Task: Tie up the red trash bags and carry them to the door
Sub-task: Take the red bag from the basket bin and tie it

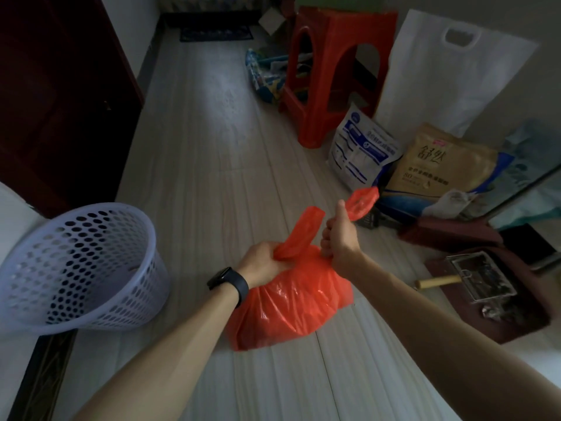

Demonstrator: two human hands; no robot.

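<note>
Trash bag of crinkled red plastic (291, 311) sits on the pale plank floor (212, 147), midway between its side edges. Left hand (261, 261) grips the left handle loop (299, 235); right hand (338, 235) grips the right handle loop (362, 200). Lilac perforated plastic basket (82, 268) tilts at the floor's left edge.
</note>
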